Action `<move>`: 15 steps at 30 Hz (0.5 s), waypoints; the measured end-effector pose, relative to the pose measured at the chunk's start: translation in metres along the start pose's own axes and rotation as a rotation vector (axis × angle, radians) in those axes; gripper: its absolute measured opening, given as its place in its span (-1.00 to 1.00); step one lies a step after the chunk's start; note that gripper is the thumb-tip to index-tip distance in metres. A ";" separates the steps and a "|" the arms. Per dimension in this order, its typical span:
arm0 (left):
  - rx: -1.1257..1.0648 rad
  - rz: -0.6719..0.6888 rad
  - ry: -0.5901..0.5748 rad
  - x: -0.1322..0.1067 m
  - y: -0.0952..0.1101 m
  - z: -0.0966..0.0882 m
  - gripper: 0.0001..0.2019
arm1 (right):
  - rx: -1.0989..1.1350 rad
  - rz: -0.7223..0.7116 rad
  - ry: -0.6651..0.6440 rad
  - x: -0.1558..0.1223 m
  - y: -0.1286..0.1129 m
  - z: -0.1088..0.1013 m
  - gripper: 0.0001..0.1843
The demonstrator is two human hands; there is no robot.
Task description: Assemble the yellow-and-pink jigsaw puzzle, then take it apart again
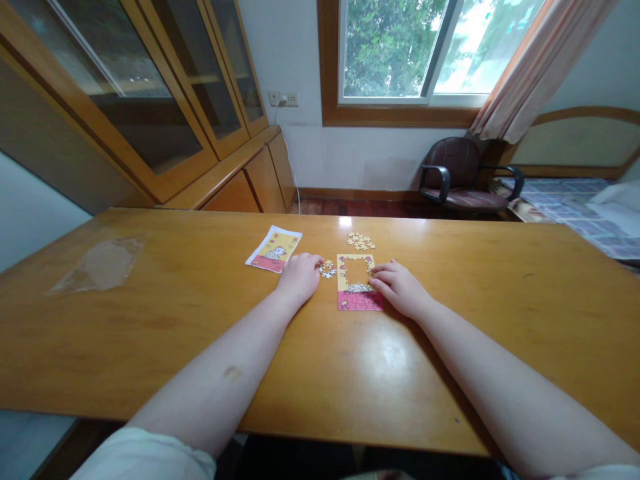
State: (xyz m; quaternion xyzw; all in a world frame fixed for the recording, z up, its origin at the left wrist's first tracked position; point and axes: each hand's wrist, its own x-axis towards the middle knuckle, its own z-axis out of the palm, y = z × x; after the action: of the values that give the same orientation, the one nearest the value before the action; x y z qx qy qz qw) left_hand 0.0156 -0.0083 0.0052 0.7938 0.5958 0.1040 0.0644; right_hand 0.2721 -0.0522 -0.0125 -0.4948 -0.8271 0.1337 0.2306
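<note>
A small jigsaw puzzle (358, 292) lies on the wooden table (200, 320), its border joined and its middle still a hole. My right hand (400, 287) rests at the puzzle's right edge, fingers stretched flat against it. My left hand (300, 275) lies left of the puzzle, fingers curled and pinching at a small cluster of joined pieces (327, 269). A heap of loose pieces (361, 241) sits just beyond the puzzle. A printed picture card (274, 249) with the same pink and yellow design lies to the left of my left hand.
A clear plastic bag (100, 265) lies at the table's far left. Wooden glass-door cabinets (150, 100) stand behind on the left. A dark armchair (460, 177) sits under the window, and a bed (590, 200) is at the right.
</note>
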 end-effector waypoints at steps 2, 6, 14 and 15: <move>0.001 0.036 -0.009 -0.001 0.001 -0.001 -0.74 | 0.006 0.001 0.006 0.000 0.001 0.001 -0.65; 0.038 0.090 -0.018 -0.003 0.003 -0.002 -0.78 | 0.009 0.000 0.009 0.000 0.001 0.001 -0.65; 0.045 0.070 -0.059 -0.003 0.004 -0.004 -0.80 | 0.013 0.005 0.012 0.000 0.000 0.000 -0.66; 0.043 0.063 -0.059 -0.003 0.004 -0.004 -0.80 | 0.013 0.006 0.012 0.000 0.000 0.000 -0.65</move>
State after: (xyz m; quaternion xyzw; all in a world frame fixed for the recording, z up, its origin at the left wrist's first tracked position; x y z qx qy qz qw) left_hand 0.0181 -0.0122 0.0101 0.8160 0.5705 0.0695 0.0618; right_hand 0.2721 -0.0520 -0.0127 -0.4968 -0.8232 0.1368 0.2383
